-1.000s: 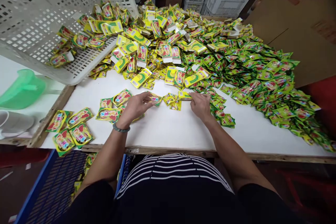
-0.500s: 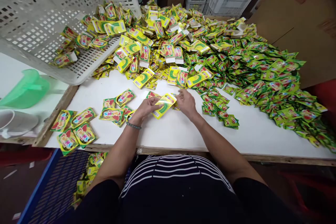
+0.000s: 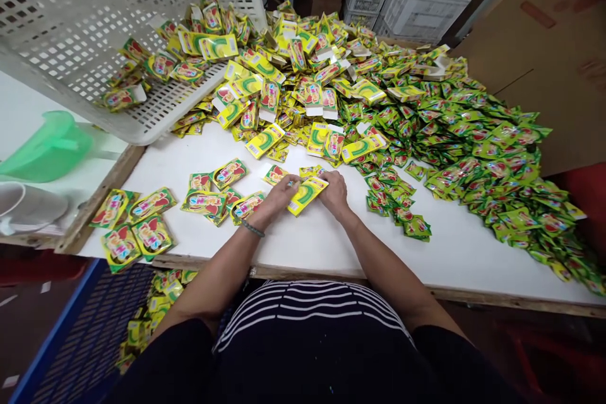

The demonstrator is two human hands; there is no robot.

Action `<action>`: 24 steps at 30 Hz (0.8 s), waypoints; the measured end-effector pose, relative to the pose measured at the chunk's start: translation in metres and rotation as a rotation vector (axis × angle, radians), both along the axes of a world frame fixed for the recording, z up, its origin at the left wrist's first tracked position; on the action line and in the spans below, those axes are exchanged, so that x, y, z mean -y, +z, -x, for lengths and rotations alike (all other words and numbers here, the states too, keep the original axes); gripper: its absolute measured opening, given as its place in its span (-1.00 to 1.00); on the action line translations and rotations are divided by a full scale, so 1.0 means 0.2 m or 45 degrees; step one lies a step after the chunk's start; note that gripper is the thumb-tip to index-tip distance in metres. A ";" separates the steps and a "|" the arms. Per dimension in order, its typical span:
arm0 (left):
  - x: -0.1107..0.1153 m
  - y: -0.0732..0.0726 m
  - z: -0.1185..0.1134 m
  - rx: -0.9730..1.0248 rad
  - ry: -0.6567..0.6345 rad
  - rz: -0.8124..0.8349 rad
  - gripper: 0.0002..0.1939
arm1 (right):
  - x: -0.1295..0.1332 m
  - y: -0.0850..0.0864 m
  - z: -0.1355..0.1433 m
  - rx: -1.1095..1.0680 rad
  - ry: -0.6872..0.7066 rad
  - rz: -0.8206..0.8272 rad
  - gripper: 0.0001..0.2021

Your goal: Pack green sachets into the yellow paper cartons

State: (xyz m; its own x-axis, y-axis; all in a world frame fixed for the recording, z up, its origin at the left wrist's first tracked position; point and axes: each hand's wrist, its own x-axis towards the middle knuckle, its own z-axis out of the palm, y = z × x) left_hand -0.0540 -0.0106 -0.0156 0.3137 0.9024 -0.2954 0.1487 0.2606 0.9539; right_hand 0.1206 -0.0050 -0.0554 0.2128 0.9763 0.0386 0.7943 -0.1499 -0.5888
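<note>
A small flat yellow candy box (image 3: 307, 197) with a green swirl is held low over the white table. My left hand (image 3: 279, 197), with a beaded bracelet on the wrist, pinches its left end. At the other end is my right hand (image 3: 335, 193), its curled fingers closed on the box's edge, the fingertips partly hidden. Just behind the hands lie a yellow packet (image 3: 311, 171) and another fruit-printed box (image 3: 274, 175). Left of my left hand, several more boxes (image 3: 204, 202) lie loosely grouped on the table.
A heap of yellow boxes (image 3: 266, 141) and green sachets (image 3: 497, 167) spreads across the back and right. A tilted white crate (image 3: 142, 129) stands at left, near a green scoop (image 3: 52, 148) and a white mug (image 3: 35, 207). Below the table's edge is a blue crate (image 3: 78, 328) containing boxes.
Both hands and the box have shifted slightly right in the picture. My right fingers have come down from above the box's end onto it. The view has also turned a little.
</note>
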 end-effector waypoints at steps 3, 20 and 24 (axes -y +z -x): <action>0.06 0.00 -0.06 -0.486 -0.102 -0.396 -0.31 | 0.01 0.01 0.02 -0.116 -0.016 -0.060 -0.90; -0.01 0.04 0.04 -0.731 0.148 -0.353 -0.46 | -0.32 0.17 0.04 0.347 0.282 0.157 -0.70; -0.03 -0.02 0.03 -0.458 0.079 -0.242 -0.59 | -0.31 0.13 0.04 0.282 0.257 0.135 -0.86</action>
